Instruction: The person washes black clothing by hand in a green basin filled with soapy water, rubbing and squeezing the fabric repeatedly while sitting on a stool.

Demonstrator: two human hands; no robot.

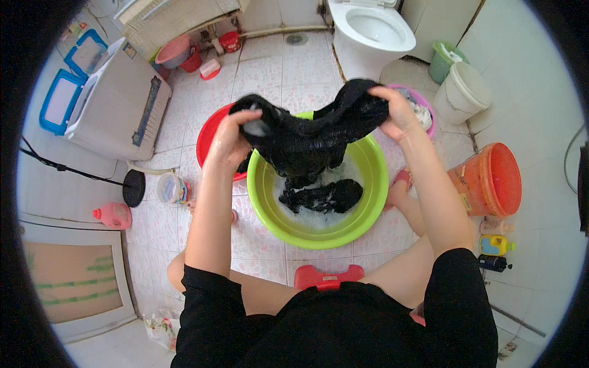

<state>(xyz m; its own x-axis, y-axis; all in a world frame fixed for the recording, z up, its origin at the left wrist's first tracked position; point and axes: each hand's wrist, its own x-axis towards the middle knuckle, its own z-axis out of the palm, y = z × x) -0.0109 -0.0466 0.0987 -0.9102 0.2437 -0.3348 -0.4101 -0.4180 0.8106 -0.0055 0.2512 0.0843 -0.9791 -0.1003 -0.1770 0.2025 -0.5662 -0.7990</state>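
Observation:
A wet black garment (300,141) is stretched between my two hands above a lime-green basin (261,202). My left hand (232,140) grips its left end, with whitish suds near the fingers. Around the right end my right hand (397,115) is closed. The garment's lower part hangs down into the basin; its exact kind is not clear. In the basin, soapy water (307,218) surrounds another bunched black cloth (325,196). Behind the left side stands a red basin (208,138) with dark cloth partly showing.
A pink basin (432,126) with light cloths stands right, near a white bucket (463,92) and an orange bucket (500,178). The toilet (374,30) is at the back. Left are a washing machine (123,98), a small tub (172,189) and a pink bottle (113,216). A red stool (328,277) is below me.

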